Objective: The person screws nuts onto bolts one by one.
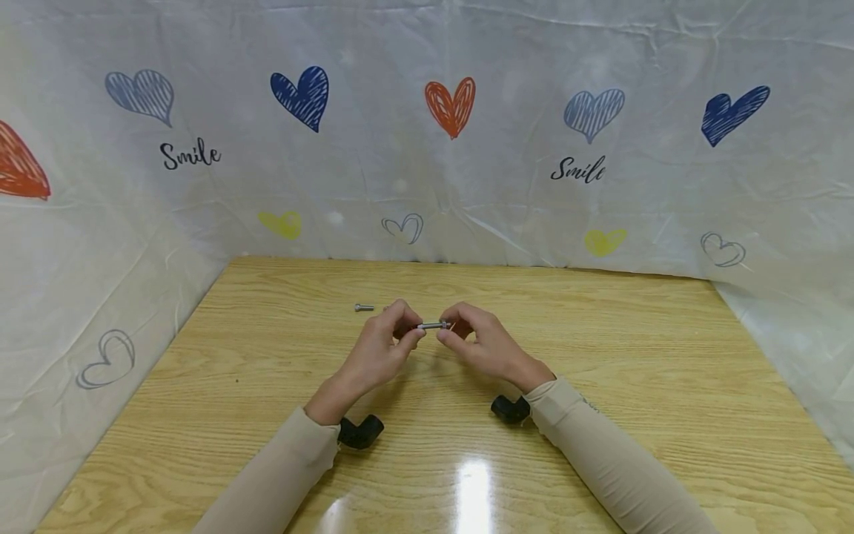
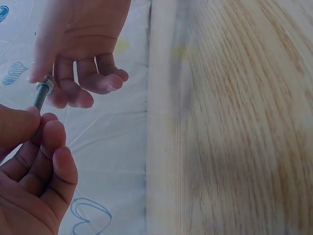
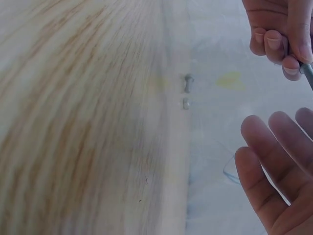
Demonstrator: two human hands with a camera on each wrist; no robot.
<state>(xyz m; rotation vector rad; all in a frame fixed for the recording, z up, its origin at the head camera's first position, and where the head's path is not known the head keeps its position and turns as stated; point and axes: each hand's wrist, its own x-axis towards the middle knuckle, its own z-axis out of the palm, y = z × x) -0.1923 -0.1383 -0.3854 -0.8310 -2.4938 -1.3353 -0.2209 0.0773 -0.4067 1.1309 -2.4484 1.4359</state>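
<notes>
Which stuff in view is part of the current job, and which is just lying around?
In the job:
- bolt, pinched by the left hand
- nut on it, at the fingertips of the right hand

Lying about, probably spares:
- second bolt on the table
- small metal piece beside it, possibly a nut

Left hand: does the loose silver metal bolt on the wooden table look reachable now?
Probably, once freed: the loose bolt lies uncovered nearby, but the left hand pinches another silver metal bolt.
</notes>
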